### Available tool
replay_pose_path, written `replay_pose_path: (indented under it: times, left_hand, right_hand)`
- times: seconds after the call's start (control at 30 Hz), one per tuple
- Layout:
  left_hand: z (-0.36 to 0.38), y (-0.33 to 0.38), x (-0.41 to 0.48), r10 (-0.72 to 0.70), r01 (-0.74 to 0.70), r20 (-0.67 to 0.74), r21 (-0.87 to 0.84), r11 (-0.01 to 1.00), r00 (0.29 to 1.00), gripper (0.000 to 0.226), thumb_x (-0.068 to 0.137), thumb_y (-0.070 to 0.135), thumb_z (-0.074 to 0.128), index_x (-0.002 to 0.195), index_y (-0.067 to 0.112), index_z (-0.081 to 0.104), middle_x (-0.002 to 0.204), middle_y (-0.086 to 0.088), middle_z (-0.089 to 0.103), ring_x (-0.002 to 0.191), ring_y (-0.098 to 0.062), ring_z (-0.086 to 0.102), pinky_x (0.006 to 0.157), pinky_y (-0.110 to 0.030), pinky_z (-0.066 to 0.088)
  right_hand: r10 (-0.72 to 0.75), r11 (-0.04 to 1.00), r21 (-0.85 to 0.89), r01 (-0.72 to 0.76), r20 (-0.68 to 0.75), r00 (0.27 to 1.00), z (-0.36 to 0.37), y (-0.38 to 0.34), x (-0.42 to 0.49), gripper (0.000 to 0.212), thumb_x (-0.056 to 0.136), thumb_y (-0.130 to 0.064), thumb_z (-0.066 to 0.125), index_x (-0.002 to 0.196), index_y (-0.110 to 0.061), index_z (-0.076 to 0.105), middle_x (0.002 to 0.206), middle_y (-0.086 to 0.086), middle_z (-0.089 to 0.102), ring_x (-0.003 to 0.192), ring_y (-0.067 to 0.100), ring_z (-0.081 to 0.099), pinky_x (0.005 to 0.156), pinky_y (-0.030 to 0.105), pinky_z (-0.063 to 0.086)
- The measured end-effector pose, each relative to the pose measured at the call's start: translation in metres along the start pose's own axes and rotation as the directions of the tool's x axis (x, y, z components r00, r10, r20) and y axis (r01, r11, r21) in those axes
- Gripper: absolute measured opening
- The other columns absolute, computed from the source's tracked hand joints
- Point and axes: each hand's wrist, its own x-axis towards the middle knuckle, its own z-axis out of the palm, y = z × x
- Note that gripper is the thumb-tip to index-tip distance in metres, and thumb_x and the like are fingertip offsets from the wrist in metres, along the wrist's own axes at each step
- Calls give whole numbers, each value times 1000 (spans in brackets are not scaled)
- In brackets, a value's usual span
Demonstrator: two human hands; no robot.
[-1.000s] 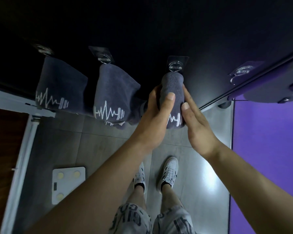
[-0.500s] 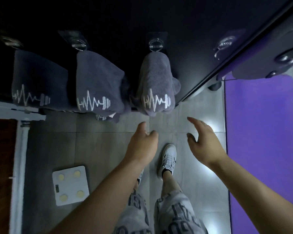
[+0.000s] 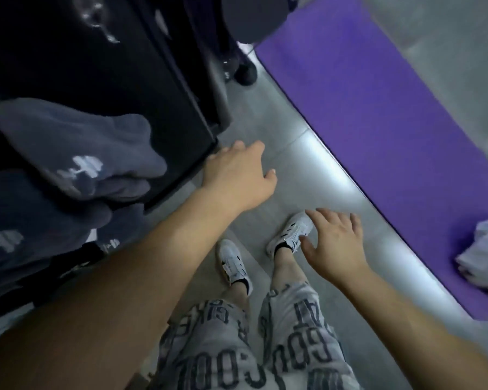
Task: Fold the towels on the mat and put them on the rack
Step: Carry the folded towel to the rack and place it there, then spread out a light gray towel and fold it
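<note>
Two dark towels [image 3: 76, 142] hang, white logos too blurred to read — one pale towel [image 3: 485, 249] on the mat [image 3: 378, 108]; left hand [image 3: 237, 175] and right hand [image 3: 335, 243] empty, fingers spread.

2 dark grey towels [image 3: 76, 147] [image 3: 34, 218] are counted for sure, hung at left; poss. a 3rd below, too blurred. 1 purple mat [image 3: 378, 122] is seen, w/ 1 pale towel [image 3: 482, 254]. 2 white shoes [image 3: 231, 260] [image 3: 292, 232] are counted. 2 hands: left hand [image 3: 237, 175], right hand [image 3: 335, 243].

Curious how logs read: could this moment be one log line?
left hand: open, empty | right hand: open, empty | grey towels: hanging | pale towel: crumpled on purple mat
</note>
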Motion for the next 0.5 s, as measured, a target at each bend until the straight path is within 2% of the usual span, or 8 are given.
replay_pose_path:
  times: [0.13, 0.23, 0.3, 0.5]
  left_hand:
    - [18, 94, 32, 247, -262, 108, 160, 952, 963, 57, 95, 53, 48, 142, 21, 46, 134, -12, 54, 124, -35, 52, 100, -46, 41]
    - [34, 152, 49, 364, -393, 158, 242, 887, 918, 56, 94, 54, 49, 139, 21, 48, 131, -12, 56, 122, -34, 54, 97, -45, 43]
    - [48, 196, 59, 429, -471, 199, 300, 829, 881, 56, 94, 54, 49, 138, 21, 49, 130, -11, 57, 122, -34, 54, 97, -45, 43]
    - [74, 318, 91, 532, -619, 318, 373, 691, 785, 52, 94, 54, 49, 133, 21, 50, 125, -10, 58, 118, -33, 56, 96, -46, 43]
  right_hand:
    - [221, 962, 173, -211, -40, 974, 8, 52, -28, 56, 85, -39, 69, 137, -23, 57, 136, 2, 59, 128, 32, 50, 117, 56, 24]
    - [353, 895, 315, -317, -61, 934, 11, 84, -42, 53, 83, -34, 72, 132, -21, 59, 132, 5, 60, 121, 34, 53, 100, 49, 40]
    - [456, 827, 403, -392, -73, 887, 10, 113, -51, 52, 82, -31, 74, 130, -19, 60, 129, 6, 59, 117, 35, 54, 92, 46, 44]
    - [640, 668, 511, -541, -22, 768, 4, 197, -66, 52, 85, -32, 68, 135, -21, 56, 133, 4, 55, 117, 32, 52, 92, 44, 43]
